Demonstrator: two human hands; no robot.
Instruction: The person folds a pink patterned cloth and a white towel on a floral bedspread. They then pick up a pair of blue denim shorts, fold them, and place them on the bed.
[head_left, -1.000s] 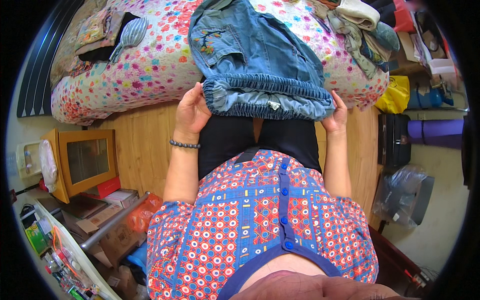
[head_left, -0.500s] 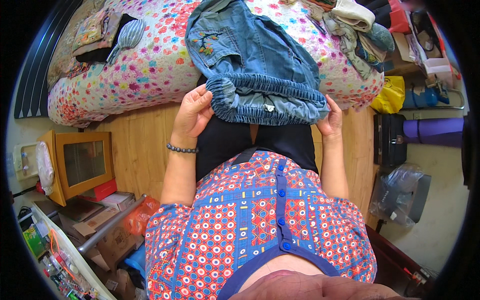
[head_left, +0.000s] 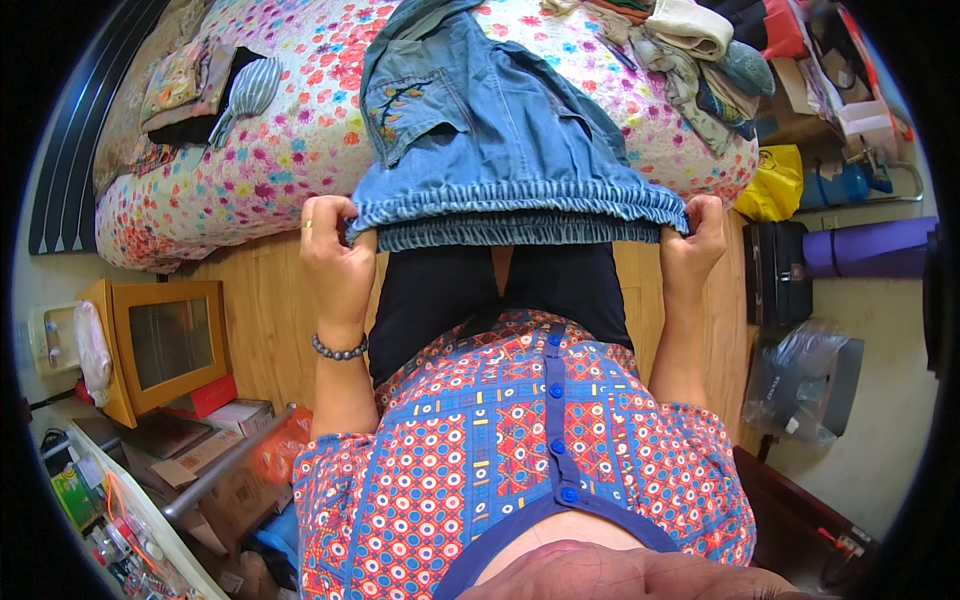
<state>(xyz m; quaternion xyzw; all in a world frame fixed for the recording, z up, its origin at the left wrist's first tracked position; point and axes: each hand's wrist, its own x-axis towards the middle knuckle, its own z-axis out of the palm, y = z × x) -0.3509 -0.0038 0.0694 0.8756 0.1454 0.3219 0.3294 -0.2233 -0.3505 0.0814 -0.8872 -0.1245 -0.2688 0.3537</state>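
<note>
Between my hands a pair of blue denim pants (head_left: 500, 150) is stretched out by its elastic waistband. Its far part lies over the bed, and an embroidered pocket shows at the left. My left hand (head_left: 335, 260), with a ring and a beaded bracelet at the wrist, is closed on the left end of the waistband. At the opposite end my right hand (head_left: 694, 245) grips the band with bent fingers. The front and back edges of the waistband lie nearly together, above my black-clad thighs.
A bed (head_left: 230, 210) with a floral cover spans the far side. Folded clothes (head_left: 180, 95) lie on its left, and a clothes pile (head_left: 695, 70) on its right. A wooden cabinet (head_left: 120, 350) stands at left; a black case (head_left: 775, 270) and purple rolled mat (head_left: 870, 248) at right.
Both hands have moved outward and pulled the waistband wide and straight. Its opening, which showed the inside before, has flattened. The fingers have closed more firmly round the ends.
</note>
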